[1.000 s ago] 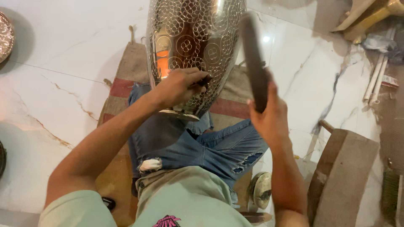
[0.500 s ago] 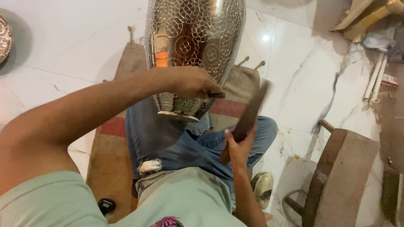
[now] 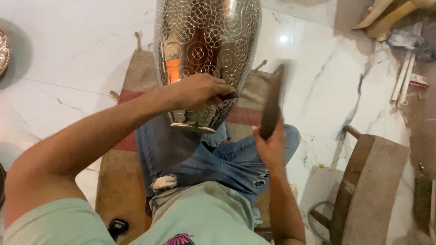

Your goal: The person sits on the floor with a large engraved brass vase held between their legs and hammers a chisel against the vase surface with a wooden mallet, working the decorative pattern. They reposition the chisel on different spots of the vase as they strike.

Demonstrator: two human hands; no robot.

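A small flat packet (image 3: 418, 80), red and white, lay on the floor (image 3: 68, 54) at the far right, just beside two pale sticks (image 3: 402, 79). Above it sat a crumpled grey wrapper (image 3: 404, 38). No signs or screens showed.

A glossy white marble floor (image 3: 68, 54) with grey veins catches a bright spot of lamp glare (image 3: 284, 39), a brown burlap mat (image 3: 131, 81) with a red stripe lies across it, and a rough wooden block (image 3: 370, 186) stands at the right near pale sticks (image 3: 402, 79).
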